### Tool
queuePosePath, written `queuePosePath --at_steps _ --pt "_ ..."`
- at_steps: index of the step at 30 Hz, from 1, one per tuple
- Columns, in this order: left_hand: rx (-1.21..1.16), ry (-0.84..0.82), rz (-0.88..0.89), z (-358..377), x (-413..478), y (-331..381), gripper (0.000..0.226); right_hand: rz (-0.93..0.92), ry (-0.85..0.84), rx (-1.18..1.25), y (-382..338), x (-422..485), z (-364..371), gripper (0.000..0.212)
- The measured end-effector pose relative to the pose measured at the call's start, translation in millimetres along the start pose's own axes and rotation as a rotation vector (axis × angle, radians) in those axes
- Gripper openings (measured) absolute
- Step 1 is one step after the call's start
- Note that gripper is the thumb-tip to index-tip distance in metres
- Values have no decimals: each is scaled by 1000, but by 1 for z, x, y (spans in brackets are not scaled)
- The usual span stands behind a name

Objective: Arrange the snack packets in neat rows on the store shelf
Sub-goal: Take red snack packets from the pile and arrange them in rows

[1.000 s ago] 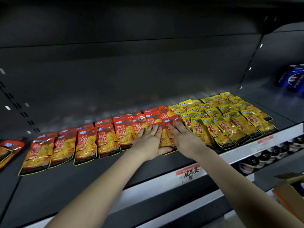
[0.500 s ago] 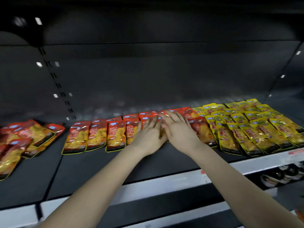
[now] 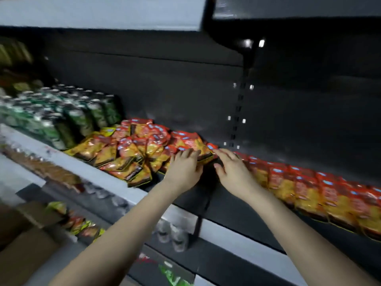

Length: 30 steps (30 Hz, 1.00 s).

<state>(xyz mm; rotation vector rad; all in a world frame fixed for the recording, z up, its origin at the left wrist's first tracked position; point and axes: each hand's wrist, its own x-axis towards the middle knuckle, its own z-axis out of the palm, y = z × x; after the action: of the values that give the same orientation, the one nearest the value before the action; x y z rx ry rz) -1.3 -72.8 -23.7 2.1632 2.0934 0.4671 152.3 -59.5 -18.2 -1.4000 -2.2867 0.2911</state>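
A loose heap of red and orange snack packets (image 3: 142,149) lies on the dark shelf (image 3: 226,203) left of centre. To the right runs a tidy row of the same red packets (image 3: 309,188). My left hand (image 3: 183,170) rests with straight fingers on the right edge of the heap, on a packet with a dark bottom edge (image 3: 203,155). My right hand (image 3: 233,170) is spread flat beside it, fingertips at the left end of the tidy row. A bare gap of shelf shows between the two hands. The view is blurred.
Green drink cans (image 3: 61,116) stand in rows on the shelf left of the heap. The shelf's white front rail (image 3: 115,182) runs diagonally. Below it are small bottles (image 3: 173,234) and more packets (image 3: 80,223). A cardboard box (image 3: 24,244) sits at lower left.
The view has swung left along the shelf. Both hands left the yellow and red rows and moved left to the untidy heap; the green cans have come into sight.
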Motion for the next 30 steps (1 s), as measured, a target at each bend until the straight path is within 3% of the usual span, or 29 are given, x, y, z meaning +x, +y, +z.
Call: queuePosePath --at_steps 5,10,14,18,21,25,30 --pt "40 -17 -142 -10 -9 -62 52 63 -153 253 -42 34 35 47" --pt "-14 -3 -200 -16 -2 -97 44 163 -194 371 -59 60 62 48" --pt "58 -59 -248 -15 8 -113 42 253 -109 459 -68 75 81 48" --pt "117 -93 -283 -5 20 -119 52 347 7 516 -69 84 93 51" --pt "96 -70 -274 -2 27 -125 54 308 20 466 -76 91 100 56" --pt "63 -65 -270 -3 29 -131 53 251 5 482 -89 104 110 42" --pt "55 -56 -293 -2 33 -131 59 353 115 575 -94 114 117 33"
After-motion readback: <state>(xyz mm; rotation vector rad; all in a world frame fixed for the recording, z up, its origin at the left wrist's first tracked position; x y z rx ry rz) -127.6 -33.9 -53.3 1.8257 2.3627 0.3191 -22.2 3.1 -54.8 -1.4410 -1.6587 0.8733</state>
